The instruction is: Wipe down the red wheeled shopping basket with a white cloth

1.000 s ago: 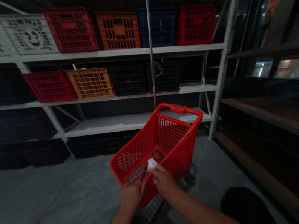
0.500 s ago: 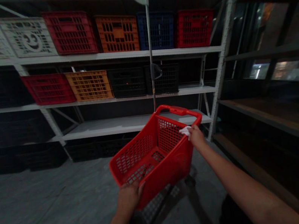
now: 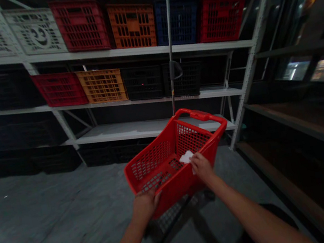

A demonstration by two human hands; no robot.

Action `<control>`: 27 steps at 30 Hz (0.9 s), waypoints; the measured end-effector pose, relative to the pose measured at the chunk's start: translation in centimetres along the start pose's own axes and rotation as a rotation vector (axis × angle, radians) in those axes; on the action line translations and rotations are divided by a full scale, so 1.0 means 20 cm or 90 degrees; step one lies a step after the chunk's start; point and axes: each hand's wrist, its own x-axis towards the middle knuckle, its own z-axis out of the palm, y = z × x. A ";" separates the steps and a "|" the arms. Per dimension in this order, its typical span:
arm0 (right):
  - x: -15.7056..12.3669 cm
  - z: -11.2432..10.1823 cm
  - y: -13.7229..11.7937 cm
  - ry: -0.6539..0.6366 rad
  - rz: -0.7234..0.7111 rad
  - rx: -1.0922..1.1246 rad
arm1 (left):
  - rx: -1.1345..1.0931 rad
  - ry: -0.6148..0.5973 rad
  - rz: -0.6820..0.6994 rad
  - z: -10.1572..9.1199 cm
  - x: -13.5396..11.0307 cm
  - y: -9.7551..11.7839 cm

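Note:
A red plastic shopping cart (image 3: 174, 196) with perforated sides stands in front of me, its handle at the far right end. My left hand (image 3: 145, 204) grips the rim at the cart's near left corner, the fingers hooked over the edge and partly hidden inside. A white cloth (image 3: 186, 157) is pinched in my right hand (image 3: 201, 165) and folded over the near side rim, about midway along it. Nothing shows lying in the basket apart from a part of the cloth hanging over its inside.
Behind the cart stands a white metal rack (image 3: 138, 130) with red, orange, yellow, blue, white and black crates. A pole (image 3: 170, 45) with a sign rises behind the cart. Brown shelving (image 3: 306, 130) runs along the right. Grey concrete floor (image 3: 41, 216) spreads to the left.
My right hand has slid with the white cloth along the near rim, from close to the handle toward the left. My left hand keeps its grip on the corner. The view has shifted slightly.

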 end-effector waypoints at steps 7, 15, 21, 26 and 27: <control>-0.14 0.29 -0.48 -0.085 -0.041 0.114 | -0.015 -0.012 0.028 -0.01 -0.01 -0.01; -0.17 0.39 -0.58 -0.144 -0.112 0.088 | -0.011 -0.048 0.039 -0.01 -0.01 -0.04; -0.03 0.11 -0.17 -0.095 -0.093 -0.013 | 0.042 -0.052 0.039 0.00 -0.01 -0.08; 0.15 -0.16 0.17 -0.048 -0.050 -0.154 | 0.032 -0.058 0.055 0.02 0.00 -0.17; 0.18 -0.21 0.21 -0.043 -0.042 -0.177 | 0.027 -0.063 0.052 0.02 0.00 -0.19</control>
